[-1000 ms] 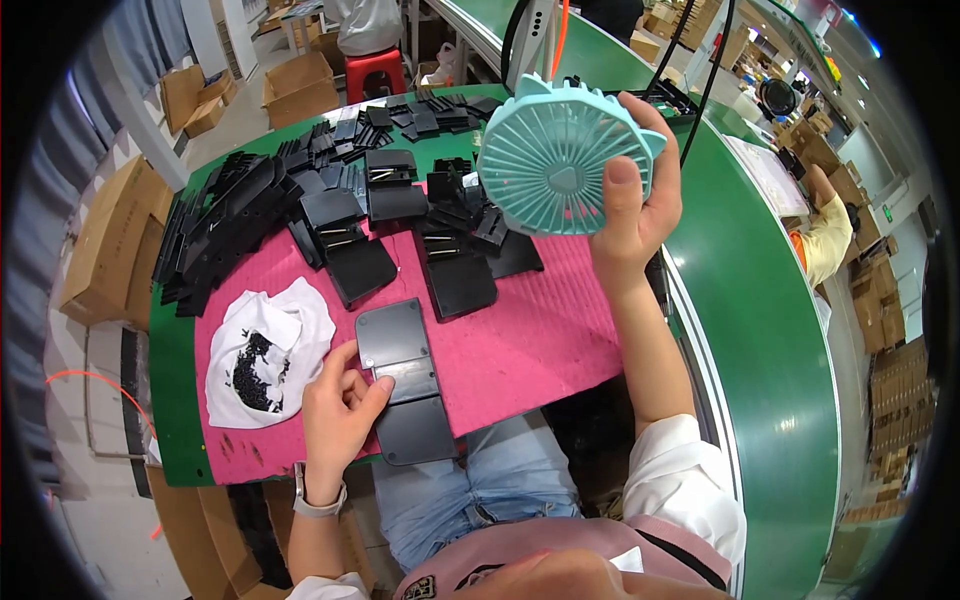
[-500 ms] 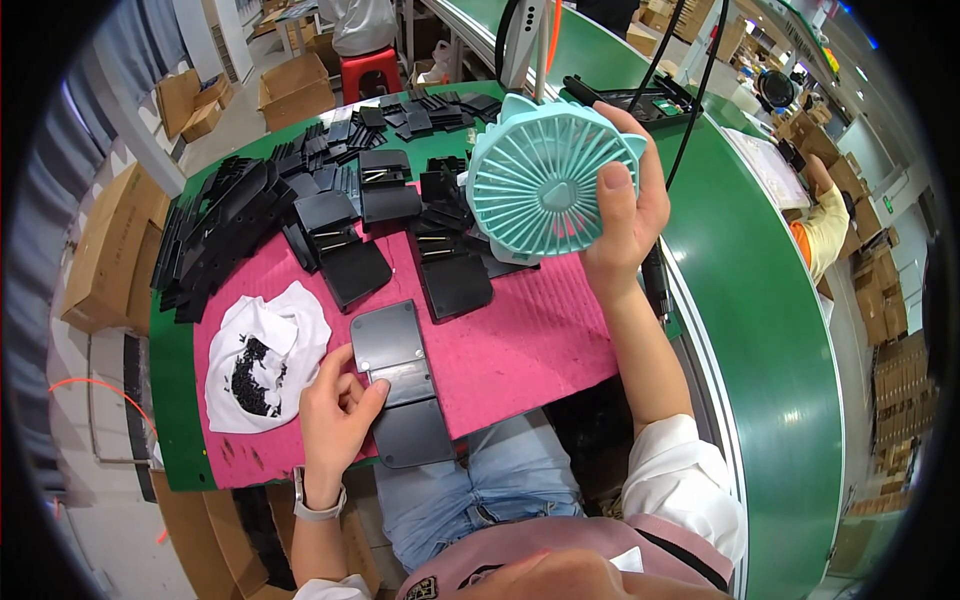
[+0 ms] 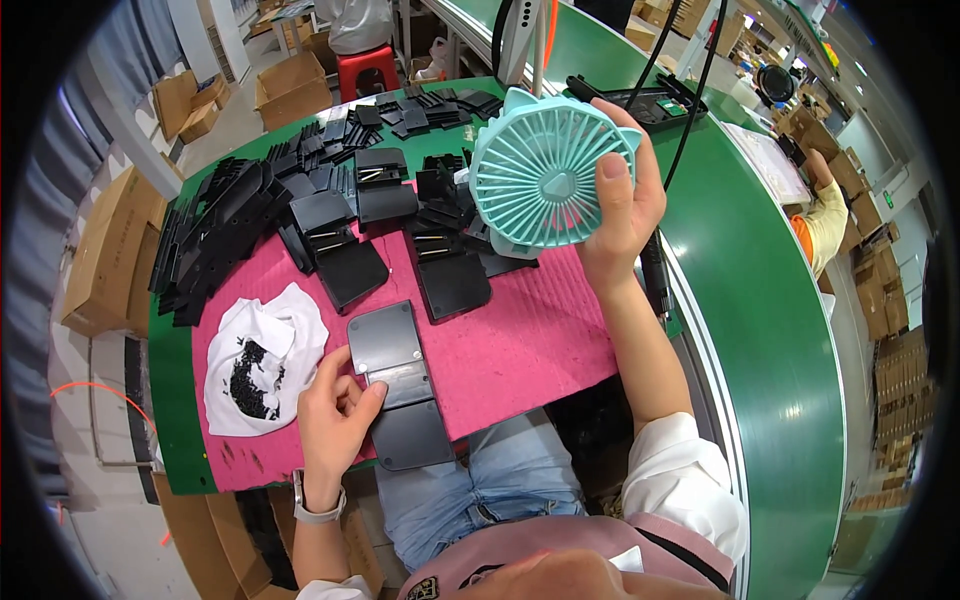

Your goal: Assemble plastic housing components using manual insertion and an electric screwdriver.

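Observation:
My right hand point(image 3: 625, 205), raised above the far right of the pink mat, is closed around a small teal fan point(image 3: 545, 180) with a slatted round grille and cat-ear points; the thumb lies on its rim. On the mat's near edge rests a long black plastic housing point(image 3: 395, 335) with rounded corners and a recessed middle strip. My left hand point(image 3: 340, 400) pinches that housing's left side, thumb on the middle strip, other fingers curled by the edge. Beyond it lie several similar black parts point(image 3: 450, 285) with thin metal pins.
A white cloth point(image 3: 295, 325) bearing small black screws point(image 3: 252, 385) lies left on the pink mat point(image 3: 540, 350). Stacked black plastic pieces point(image 3: 215, 235) cover the green table's left and far side. Cables hang beside a green conveyor point(image 3: 770, 350) at right. Cardboard boxes point(image 3: 120, 250) stand left.
The fan in my right hand has risen very slightly, and its grille is tilted a little differently. My left hand stays in place on the black housing.

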### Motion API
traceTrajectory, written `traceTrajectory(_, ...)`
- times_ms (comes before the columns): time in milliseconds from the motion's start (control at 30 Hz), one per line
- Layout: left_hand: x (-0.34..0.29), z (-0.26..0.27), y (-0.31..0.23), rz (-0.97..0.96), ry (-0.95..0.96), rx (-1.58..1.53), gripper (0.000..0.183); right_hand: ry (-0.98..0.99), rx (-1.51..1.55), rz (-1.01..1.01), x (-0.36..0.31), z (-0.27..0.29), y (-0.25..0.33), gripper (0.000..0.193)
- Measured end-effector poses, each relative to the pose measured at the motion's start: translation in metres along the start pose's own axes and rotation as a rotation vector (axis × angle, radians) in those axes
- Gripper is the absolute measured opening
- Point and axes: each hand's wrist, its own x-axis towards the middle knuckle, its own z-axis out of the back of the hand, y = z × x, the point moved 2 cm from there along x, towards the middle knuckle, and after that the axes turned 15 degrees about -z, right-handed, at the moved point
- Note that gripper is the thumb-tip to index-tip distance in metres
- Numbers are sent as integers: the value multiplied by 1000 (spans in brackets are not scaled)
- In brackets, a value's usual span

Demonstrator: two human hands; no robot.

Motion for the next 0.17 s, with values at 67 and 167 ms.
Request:
traceTrajectory(67, 0, 0, 0, 4, 5, 4, 37, -2, -7, 6, 0, 1, -1, 43)
traceTrajectory(167, 0, 0, 1, -11, -5, -9, 38, 0, -34, 11, 0, 2, -1, 45)
